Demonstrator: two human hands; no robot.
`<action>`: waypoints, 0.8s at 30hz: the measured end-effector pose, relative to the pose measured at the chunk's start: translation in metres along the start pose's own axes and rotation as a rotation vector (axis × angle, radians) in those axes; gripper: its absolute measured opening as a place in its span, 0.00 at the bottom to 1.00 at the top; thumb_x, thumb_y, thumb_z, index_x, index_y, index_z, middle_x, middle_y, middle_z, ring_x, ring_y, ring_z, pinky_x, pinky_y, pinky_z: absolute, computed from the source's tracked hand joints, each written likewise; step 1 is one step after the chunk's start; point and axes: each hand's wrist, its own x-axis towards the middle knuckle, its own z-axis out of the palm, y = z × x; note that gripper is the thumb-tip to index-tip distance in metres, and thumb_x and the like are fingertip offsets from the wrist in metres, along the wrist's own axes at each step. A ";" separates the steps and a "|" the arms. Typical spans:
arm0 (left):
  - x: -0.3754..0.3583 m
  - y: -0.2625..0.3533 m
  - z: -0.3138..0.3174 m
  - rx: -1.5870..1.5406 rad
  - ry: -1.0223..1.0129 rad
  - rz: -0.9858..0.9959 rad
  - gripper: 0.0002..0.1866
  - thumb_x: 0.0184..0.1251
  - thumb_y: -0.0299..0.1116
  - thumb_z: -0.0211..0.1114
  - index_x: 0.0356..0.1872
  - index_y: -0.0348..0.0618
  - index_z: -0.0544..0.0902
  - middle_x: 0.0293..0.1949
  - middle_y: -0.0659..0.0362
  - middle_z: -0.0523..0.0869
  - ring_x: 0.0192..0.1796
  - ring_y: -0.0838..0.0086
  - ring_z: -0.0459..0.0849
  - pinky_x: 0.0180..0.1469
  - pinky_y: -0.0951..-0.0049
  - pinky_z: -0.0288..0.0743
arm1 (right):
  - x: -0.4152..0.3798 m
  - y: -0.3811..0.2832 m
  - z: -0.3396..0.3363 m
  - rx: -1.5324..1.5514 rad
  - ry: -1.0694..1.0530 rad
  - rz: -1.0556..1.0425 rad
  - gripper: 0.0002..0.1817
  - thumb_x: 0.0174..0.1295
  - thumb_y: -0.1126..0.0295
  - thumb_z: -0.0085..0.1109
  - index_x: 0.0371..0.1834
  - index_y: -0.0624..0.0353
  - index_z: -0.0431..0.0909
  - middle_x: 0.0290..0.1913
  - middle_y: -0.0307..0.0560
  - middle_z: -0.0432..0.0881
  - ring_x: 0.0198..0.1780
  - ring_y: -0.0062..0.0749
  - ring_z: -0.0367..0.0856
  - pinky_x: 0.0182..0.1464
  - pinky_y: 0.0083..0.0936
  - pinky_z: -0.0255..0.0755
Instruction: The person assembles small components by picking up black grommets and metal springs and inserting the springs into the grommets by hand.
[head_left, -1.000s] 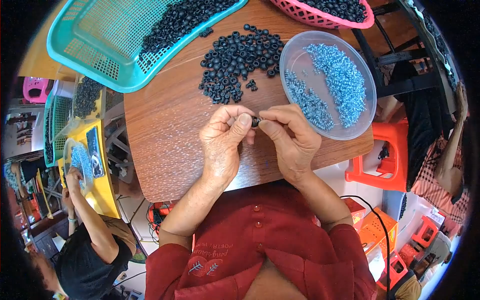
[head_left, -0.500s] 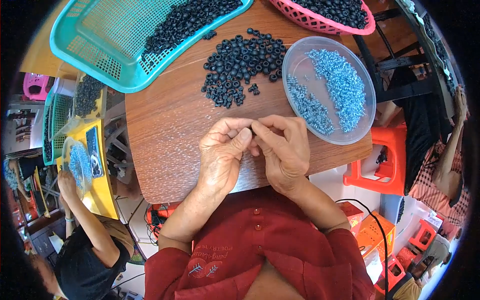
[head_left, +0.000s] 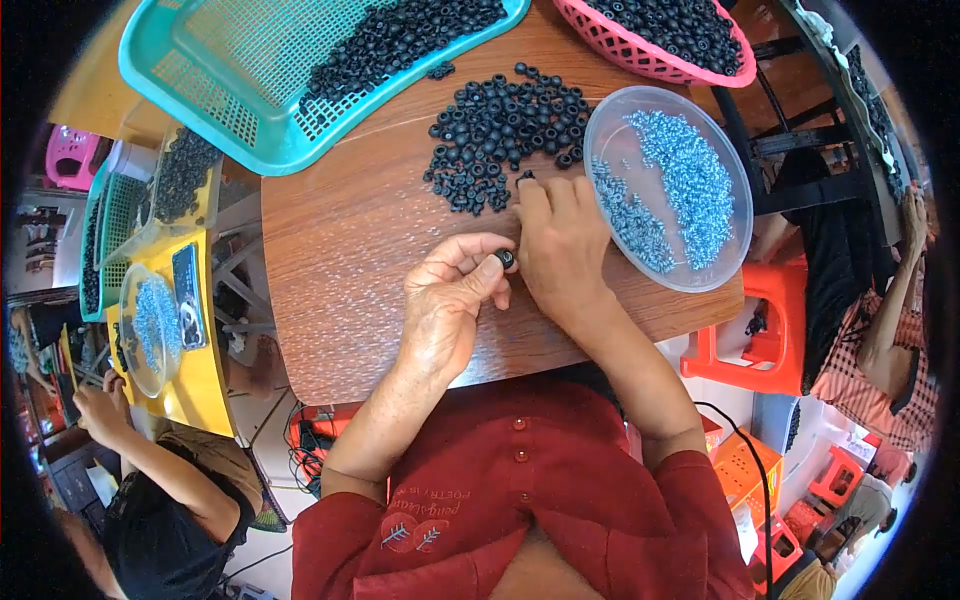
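Your left hand (head_left: pixel 438 305), near 11 o'clock, is closed in a pinch: thumb and fingers grip one small, round black bead (head_left: pixel 506 259) with a hole, just above the brown wood-grain table (head_left: pixel 340 260). Fingertip hold, likely so the bead's face and hole stay exposed to you. Your right hand (head_left: pixel 565 240), at about 12, is apart from it, palm down, fingers pointing away from you at the near edge of the loose pile of matte black beads (head_left: pixel 510 120). Its fingertips are mostly hidden, so can't tell if they grip anything. Pile lies right on the table, probably loose and central for easy picking.

At 1 o'clock, beside your right hand: round, clear plastic dish (head_left: pixel 655 205) with shiny, translucent blue beads in two heaps, bare strip between; the rim probably keeps such tiny pieces from rolling off. Farther, 11 o'clock: teal perforated plastic basket (head_left: pixel 275 162), black beads massed toward its right side, likely bulk stock. Farthest, toward 1: pink lattice plastic basket (head_left: pixel 640 58), more black beads, seemingly kept out of your elbow room.
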 end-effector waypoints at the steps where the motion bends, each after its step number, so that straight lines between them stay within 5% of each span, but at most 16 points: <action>1: -0.001 0.001 -0.001 -0.003 -0.001 0.001 0.10 0.65 0.23 0.63 0.46 0.31 0.80 0.35 0.55 0.83 0.31 0.76 0.78 0.34 0.77 0.73 | 0.002 0.002 0.007 -0.065 -0.005 -0.046 0.08 0.46 0.76 0.60 0.32 0.62 0.77 0.32 0.50 0.74 0.37 0.44 0.72 0.36 0.35 0.69; 6: -0.002 0.006 -0.004 -0.003 0.033 0.039 0.09 0.64 0.23 0.63 0.45 0.32 0.80 0.35 0.55 0.83 0.29 0.77 0.77 0.33 0.79 0.72 | 0.008 0.003 0.011 -0.257 -0.068 -0.116 0.05 0.46 0.73 0.57 0.26 0.60 0.75 0.31 0.51 0.73 0.38 0.43 0.71 0.36 0.34 0.69; 17: -0.002 0.008 -0.015 -0.015 0.039 0.032 0.10 0.64 0.24 0.64 0.44 0.32 0.80 0.35 0.54 0.84 0.30 0.76 0.77 0.34 0.76 0.71 | -0.021 0.004 -0.013 0.004 0.018 0.030 0.14 0.48 0.79 0.65 0.39 0.62 0.77 0.33 0.51 0.77 0.36 0.46 0.74 0.37 0.37 0.69; 24: -0.001 0.008 -0.016 -0.011 0.023 0.030 0.11 0.64 0.26 0.64 0.45 0.32 0.80 0.37 0.52 0.84 0.32 0.75 0.78 0.34 0.74 0.71 | -0.003 -0.001 0.002 -0.131 -0.009 0.017 0.11 0.49 0.75 0.66 0.36 0.61 0.78 0.32 0.49 0.75 0.37 0.45 0.73 0.35 0.38 0.69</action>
